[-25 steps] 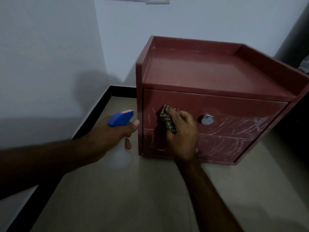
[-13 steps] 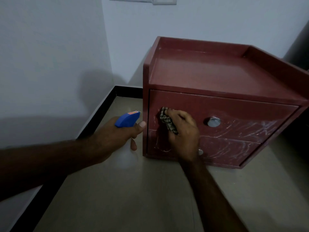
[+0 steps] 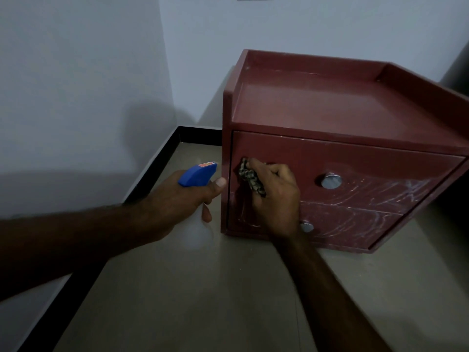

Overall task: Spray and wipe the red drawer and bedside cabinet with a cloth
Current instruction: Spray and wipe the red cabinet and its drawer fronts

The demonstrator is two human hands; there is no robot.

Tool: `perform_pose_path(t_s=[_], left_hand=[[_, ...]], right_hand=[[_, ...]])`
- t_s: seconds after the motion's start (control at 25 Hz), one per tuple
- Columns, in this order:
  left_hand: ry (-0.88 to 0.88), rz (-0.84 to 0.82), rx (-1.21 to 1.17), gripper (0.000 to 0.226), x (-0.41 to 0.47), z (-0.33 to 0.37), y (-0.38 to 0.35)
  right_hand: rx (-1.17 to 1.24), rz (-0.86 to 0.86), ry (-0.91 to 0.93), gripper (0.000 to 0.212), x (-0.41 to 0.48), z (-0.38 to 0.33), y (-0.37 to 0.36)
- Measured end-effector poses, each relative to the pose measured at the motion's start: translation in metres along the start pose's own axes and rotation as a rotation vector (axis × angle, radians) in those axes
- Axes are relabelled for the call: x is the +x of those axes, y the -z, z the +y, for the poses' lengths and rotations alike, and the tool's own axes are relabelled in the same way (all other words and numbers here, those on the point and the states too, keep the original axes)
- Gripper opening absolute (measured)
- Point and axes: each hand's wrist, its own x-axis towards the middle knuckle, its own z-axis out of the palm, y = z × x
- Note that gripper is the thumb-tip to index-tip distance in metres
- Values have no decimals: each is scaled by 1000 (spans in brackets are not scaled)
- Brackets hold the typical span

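In the right hand (image 3: 274,199) a bunched cloth (image 3: 251,180) is clutched and pressed to the left end of the upper red drawer (image 3: 355,158). A spray bottle (image 3: 198,172) is gripped in the left hand (image 3: 175,201) just beside the cabinet (image 3: 317,102). The white streaks (image 3: 380,194) further right may only be smeared by so small a wad.

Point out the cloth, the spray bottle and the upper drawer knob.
cloth (image 3: 251,179): head view, bunched patterned fabric
spray bottle (image 3: 196,175): head view, blue trigger head
upper drawer knob (image 3: 330,180): head view, round metal face
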Motion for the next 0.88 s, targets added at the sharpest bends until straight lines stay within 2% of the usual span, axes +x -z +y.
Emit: perform_pose_path(t_s=[0.16,0.4,0.6,0.72,0.88], left_hand=[[0,3,3,66,3,0,0],[8,27,-10,51,6,-2,3],[25,32,-6,59,7,-5,3],[20,16,24,54,7,-7,3],[42,34,-2,53,6,-7,3]], right_hand=[[8,89,42,72,18,-1,-4],[-1,-121,13,70,-12,3,-16],[56,-38,4,63,2,-1,-22],[71,-61,30,55,-8,-3,-25],[105,-58,5,59,-10,-7,-27]])
